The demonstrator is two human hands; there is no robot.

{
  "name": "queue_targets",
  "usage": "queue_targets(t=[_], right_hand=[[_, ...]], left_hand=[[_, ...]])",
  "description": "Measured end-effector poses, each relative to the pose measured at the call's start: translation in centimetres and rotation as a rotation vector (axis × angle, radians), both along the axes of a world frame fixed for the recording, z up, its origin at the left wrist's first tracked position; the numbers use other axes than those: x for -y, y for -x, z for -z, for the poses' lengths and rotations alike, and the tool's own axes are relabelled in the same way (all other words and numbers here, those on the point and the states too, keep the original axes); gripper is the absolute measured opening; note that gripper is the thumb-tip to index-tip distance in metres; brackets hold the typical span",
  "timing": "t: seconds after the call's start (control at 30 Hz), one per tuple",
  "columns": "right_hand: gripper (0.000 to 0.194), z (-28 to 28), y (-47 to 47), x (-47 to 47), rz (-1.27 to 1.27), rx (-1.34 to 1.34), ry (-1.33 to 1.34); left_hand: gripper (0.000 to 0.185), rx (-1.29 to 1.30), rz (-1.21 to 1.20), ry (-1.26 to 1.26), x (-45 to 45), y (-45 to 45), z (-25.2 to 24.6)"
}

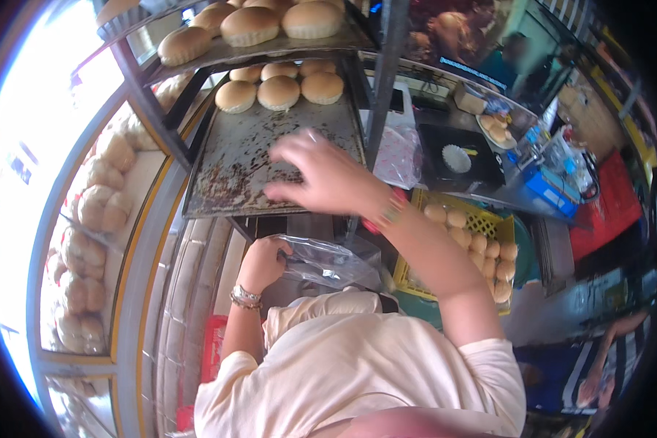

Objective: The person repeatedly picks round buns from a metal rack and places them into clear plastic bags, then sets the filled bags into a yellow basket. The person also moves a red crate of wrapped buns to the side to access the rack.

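Note:
My left hand (264, 263) grips the edge of a clear plastic bag (331, 265) in front of my body, below the rack. Over the front of a worn metal baking tray (241, 148), my right hand (317, 175) is spread and slightly blurred, with nothing between its fingers. At the tray's back sit several round golden buns in paper liners, among them a front bun (278, 92). Another tray (263, 48) of larger buns is on the rack level above. Whether anything is inside the bag cannot be told.
Metal rack post (383, 82) right of the tray. A yellow plastic crate (473, 219) of buns stands at my right, under a counter with a black tray (460, 159) and a plate of bread (495, 131). Bagged bread (96, 208) fills a display case at left. Another person's hand (591, 386) shows lower right.

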State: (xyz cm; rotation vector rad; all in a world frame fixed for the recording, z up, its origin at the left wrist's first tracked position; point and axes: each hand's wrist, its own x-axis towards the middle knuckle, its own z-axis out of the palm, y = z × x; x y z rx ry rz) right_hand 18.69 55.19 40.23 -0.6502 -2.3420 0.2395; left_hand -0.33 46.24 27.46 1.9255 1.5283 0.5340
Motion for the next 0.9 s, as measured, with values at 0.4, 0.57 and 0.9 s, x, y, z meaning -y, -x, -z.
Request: queue_targets(t=[0.4,0.57,0.9], right_hand=[[0.095,-0.7,8.8,-18.2,0.823,0.351,0.238],[0.105,-0.9,8.9,-19.5,0.969,0.182,0.309],[0.103,-2.7,5.8,-16.4,0.84,0.308,0.403]], left_hand=[[0.052,-0.012,0.186,-0.055,1.7,-1.1,2.9],[0.057,0.066,0.155,-0.069,1.5,-0.3,2.3],[0.056,0.032,0.207,-0.009,0.8,-1.8,2.0]])
